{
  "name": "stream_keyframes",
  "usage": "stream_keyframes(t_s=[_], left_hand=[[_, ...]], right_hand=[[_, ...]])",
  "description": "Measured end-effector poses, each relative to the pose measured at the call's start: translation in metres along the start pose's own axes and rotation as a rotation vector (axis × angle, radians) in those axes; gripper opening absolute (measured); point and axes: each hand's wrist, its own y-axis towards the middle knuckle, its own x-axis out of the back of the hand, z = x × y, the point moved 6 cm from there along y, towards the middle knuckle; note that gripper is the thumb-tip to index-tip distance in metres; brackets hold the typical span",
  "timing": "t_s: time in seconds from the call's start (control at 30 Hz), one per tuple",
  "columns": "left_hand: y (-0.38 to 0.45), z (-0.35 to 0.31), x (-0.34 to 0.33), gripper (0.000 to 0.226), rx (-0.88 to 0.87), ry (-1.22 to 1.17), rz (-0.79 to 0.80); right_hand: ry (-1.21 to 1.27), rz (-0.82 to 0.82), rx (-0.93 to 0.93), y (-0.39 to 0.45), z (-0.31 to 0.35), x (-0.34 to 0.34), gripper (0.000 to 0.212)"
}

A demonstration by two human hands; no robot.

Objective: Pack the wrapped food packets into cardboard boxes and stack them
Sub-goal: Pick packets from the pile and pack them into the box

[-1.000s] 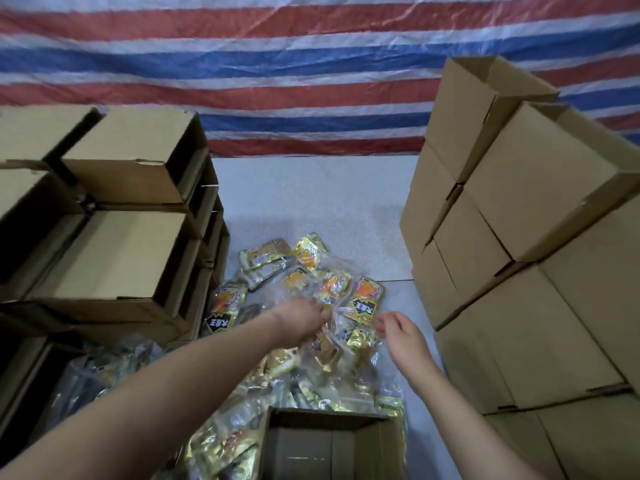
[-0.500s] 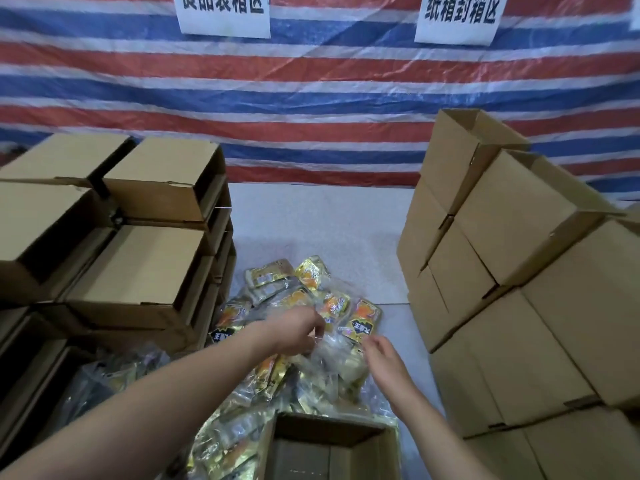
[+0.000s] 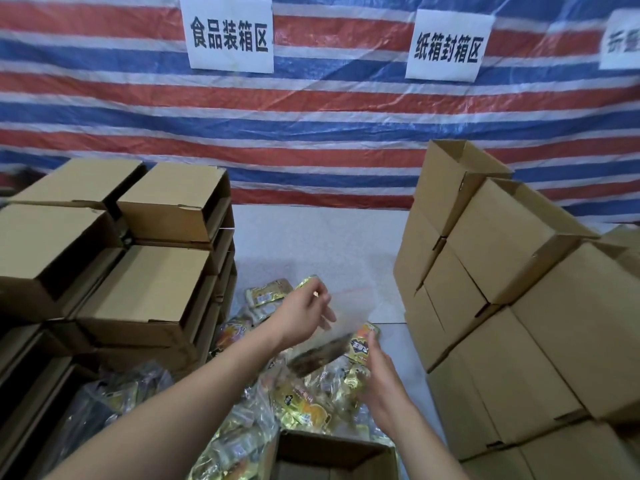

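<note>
Red, white and blue stripes across the tarp [image 3: 329,133]; black characters on white signs [image 3: 230,36]; plain brown cardboard boxes [image 3: 519,289]; gold and orange wrapped food packets [image 3: 304,403], one marked in black; pale grey worktop [image 3: 311,244]; gold ring [image 3: 315,294]

A red, white and blue striped tarp [image 3: 329,133] fills the upper frame, bearing three white paper signs [image 3: 230,36] with black Chinese characters, above a pale speckled table surface [image 3: 311,244] at centre.
</note>
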Motion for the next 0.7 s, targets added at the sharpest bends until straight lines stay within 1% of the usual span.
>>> stream_keyframes(t_s=[0.1,0.2,0.3,0.33,0.37,0.4,0.47,0.5,0.6,0.63,0.7], left_hand=[[-0.006,-0.028,0.005,0.017,-0.021,-0.274,-0.136],[-0.012,-0.056,0.001,0.017,-0.033,-0.55,-0.17],[-0.018,-0.075,-0.004,0.016,0.044,-0.782,-0.183],[-0.021,-0.078,-0.003,0.017,0.066,-0.817,-0.206],[-0.025,-0.079,0.0,0.017,0.074,-0.778,-0.252],[-0.029,-0.078,0.006,0.018,0.066,-0.671,-0.324],[-0.036,-0.074,0.02,0.018,0.012,-0.382,-0.472],[-0.038,-0.072,0.024,0.018,-0.008,-0.259,-0.503],[-0.04,-0.063,0.015,0.016,-0.002,0.047,-0.439],[-0.04,-0.061,0.01,0.015,0.002,0.104,-0.426],[-0.044,-0.058,0.007,0.009,-0.006,0.101,-0.458]], right_hand=[[0.306,0.064,-0.029,-0.01,0.012,-0.017,0.096],[0.425,0.164,-0.024,-0.02,0.026,-0.035,0.087],[0.567,0.299,0.037,-0.03,0.044,-0.049,0.081],[0.604,0.352,0.064,-0.034,0.052,-0.052,0.08],[0.617,0.404,0.097,-0.037,0.059,-0.054,0.081],[0.603,0.457,0.135,-0.042,0.065,-0.054,0.084],[0.599,0.556,0.197,-0.049,0.076,-0.052,0.09],[0.619,0.583,0.225,-0.053,0.082,-0.05,0.091],[0.67,0.636,0.329,-0.063,0.099,-0.05,0.086],[0.672,0.656,0.344,-0.067,0.103,-0.054,0.086],[0.638,0.677,0.337,-0.073,0.106,-0.06,0.089]])
